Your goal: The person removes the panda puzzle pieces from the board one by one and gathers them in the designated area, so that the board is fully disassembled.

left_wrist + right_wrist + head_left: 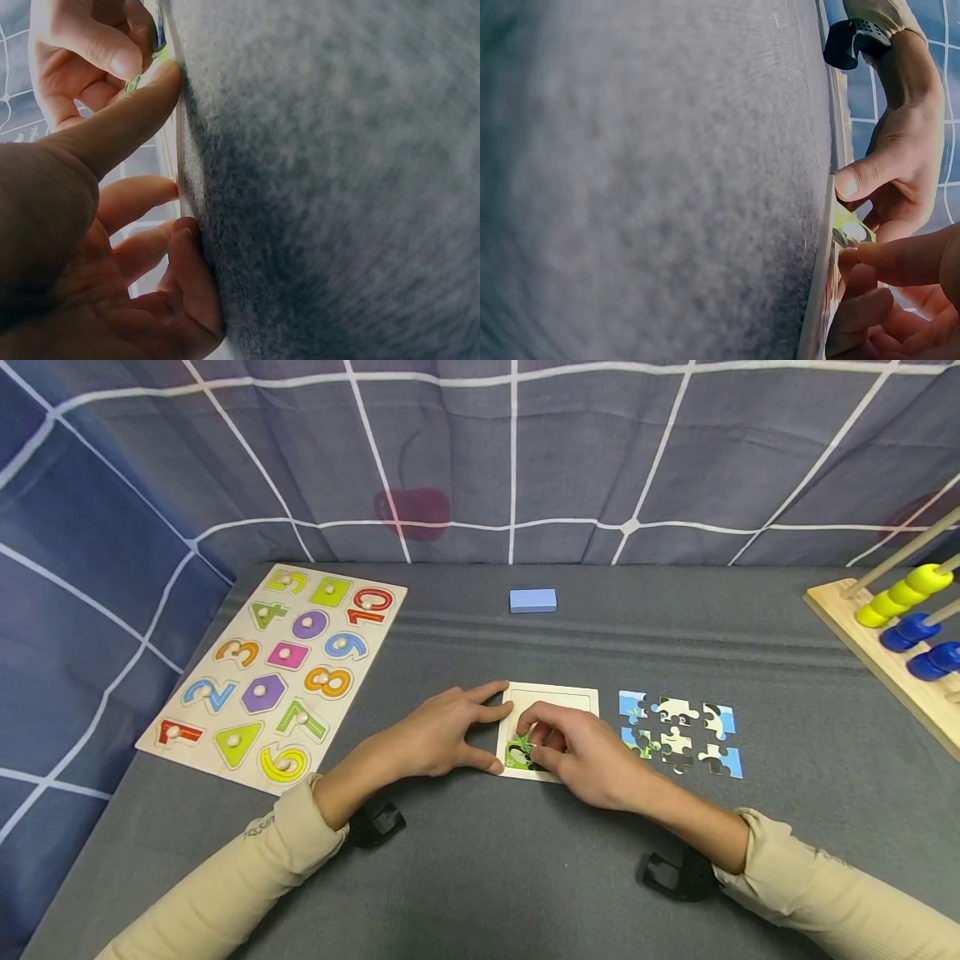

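A small pale puzzle tray (564, 699) lies flat in front of me, with a raised border. My left hand (444, 735) touches its left edge, thumb and fingers spread apart. Over the tray's lower left corner, my right hand (592, 753) pinches a green puzzle piece (517, 755) with a black-and-white picture part. That piece (855, 230) shows between thumb and fingertip in the right wrist view, close to the left thumb (859, 180). Curled fingers hide part of it. Several loose panda puzzle pieces (675, 708) lie right of the tray, partly behind my right hand.
To the left lies a number and shape peg board (197, 758). A blue block (533, 602) sits farther back. A wooden abacus (834, 597) with yellow and blue beads stands at the right. Behind the grey tabletop (480, 877) hangs a checked blue curtain (570, 452).
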Available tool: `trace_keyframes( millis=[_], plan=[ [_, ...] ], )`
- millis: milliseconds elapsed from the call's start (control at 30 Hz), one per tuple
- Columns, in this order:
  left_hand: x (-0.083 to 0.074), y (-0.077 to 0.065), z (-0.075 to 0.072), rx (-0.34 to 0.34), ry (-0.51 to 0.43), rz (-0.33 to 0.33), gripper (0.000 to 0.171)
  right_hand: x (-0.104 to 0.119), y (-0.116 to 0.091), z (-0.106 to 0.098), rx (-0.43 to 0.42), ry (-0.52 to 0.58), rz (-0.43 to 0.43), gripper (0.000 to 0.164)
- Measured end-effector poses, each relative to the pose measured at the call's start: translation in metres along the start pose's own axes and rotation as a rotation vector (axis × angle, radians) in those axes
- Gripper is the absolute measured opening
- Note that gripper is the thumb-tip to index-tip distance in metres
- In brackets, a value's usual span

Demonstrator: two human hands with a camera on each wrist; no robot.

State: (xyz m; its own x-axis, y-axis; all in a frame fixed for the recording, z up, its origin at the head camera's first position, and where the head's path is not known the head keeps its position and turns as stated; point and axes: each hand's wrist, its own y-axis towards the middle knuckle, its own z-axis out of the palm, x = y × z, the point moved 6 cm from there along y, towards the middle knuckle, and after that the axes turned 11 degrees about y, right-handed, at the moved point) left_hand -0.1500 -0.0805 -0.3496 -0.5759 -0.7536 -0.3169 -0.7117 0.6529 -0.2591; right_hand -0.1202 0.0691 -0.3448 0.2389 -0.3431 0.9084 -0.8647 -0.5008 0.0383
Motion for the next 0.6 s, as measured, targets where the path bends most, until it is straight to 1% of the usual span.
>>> trace_keyframes(
  millis=[233, 600],
  plan=[
    [0.001, 0.001, 0.000, -0.001, 0.008, 0.000, 0.079, 0.001, -0.002, -0.003, -0.031, 0.068, 0.002, 0.021],
    [0.000, 0.000, 0.000, 0.000, 0.012, -0.006, 0.078, 0.000, -0.015, -0.014, -0.039, 0.116, 0.025, 0.020]
  ],
)
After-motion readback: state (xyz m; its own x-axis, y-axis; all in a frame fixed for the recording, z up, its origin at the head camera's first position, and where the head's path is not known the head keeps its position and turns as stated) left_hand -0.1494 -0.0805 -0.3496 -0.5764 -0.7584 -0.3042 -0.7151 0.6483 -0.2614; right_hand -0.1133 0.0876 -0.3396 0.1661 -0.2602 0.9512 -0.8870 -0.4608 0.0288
